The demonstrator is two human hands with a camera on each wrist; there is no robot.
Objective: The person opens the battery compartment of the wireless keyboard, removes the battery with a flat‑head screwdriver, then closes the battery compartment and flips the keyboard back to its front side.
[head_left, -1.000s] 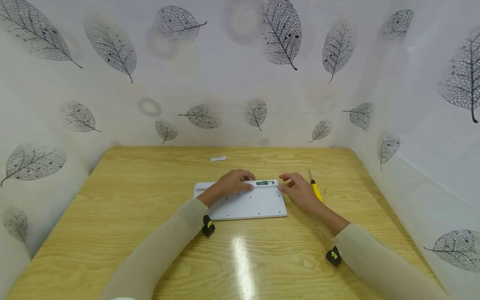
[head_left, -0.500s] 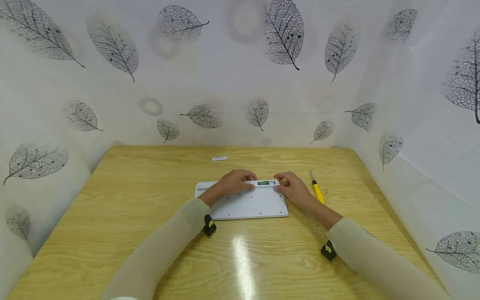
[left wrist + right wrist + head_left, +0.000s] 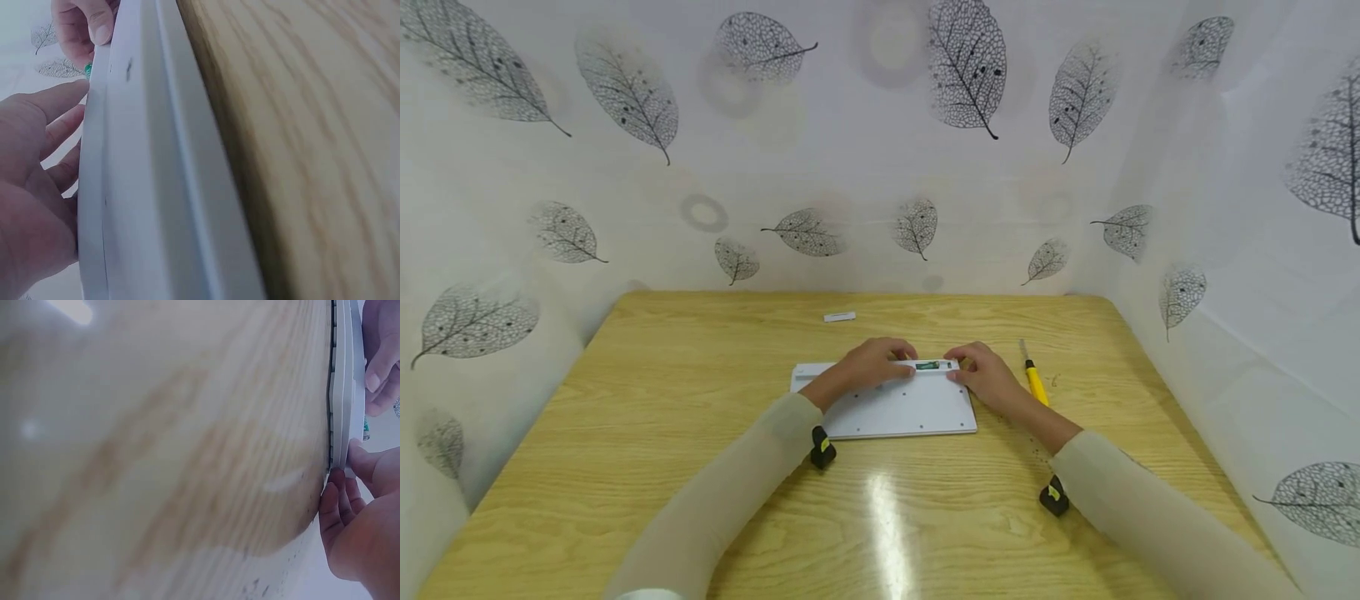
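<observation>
A white keyboard [image 3: 895, 412] lies face down on the table, screws showing on its underside. In the raised strip along its far edge, a green battery [image 3: 927, 366] sits in an uncovered compartment. My left hand [image 3: 871, 363] grips this strip just left of the battery, thumb on the near side and fingers behind. At the strip's right end, my right hand [image 3: 987, 375] pinches the corner between thumb and fingers. In the right wrist view, the right thumb [image 3: 362, 456] presses the keyboard's back while the fingers reach under its edge.
Behind the keyboard lies a small white cover piece [image 3: 839, 317]. A yellow-handled screwdriver [image 3: 1036, 385] rests to the right, beside my right hand. Small dark specks dot the wooden table [image 3: 625, 467] near the right forearm. A leaf-patterned curtain [image 3: 850, 167] surrounds the table.
My right hand has moved left from beside the keyboard's right end and taken hold of the corner. My left hand has barely shifted, and the battery remains in its compartment.
</observation>
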